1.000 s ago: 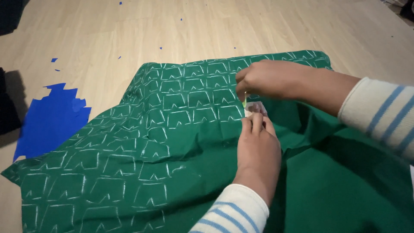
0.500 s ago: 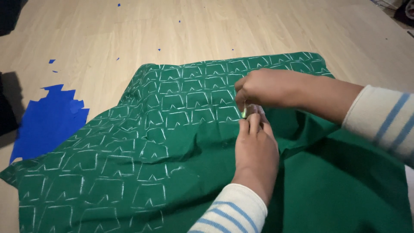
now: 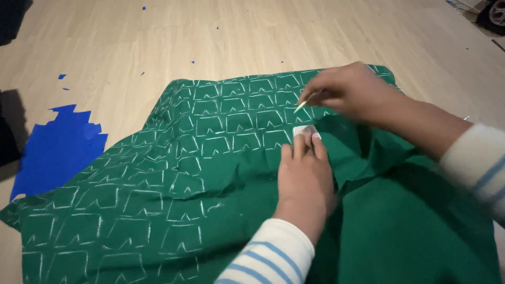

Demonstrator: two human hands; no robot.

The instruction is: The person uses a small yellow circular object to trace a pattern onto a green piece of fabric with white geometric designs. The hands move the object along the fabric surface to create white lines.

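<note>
A green cloth lies spread on the floor, its left half covered in rows of white chalk-drawn shapes. My left hand rests flat on the cloth, and its fingertips press down a small pale card. My right hand hovers just above and to the right of the card. It pinches a thin yellowish marking stick, whose tip points down-left, a little apart from the card. Both arms wear white sleeves with blue stripes.
The floor is light wood. A ragged patch of blue tape is stuck to it left of the cloth, with small blue scraps farther back. A dark object sits at the left edge and another at the top right corner.
My right hand has lifted the marking stick off the card's edge and drawn it up and away. My left hand has kept pressing the card.
</note>
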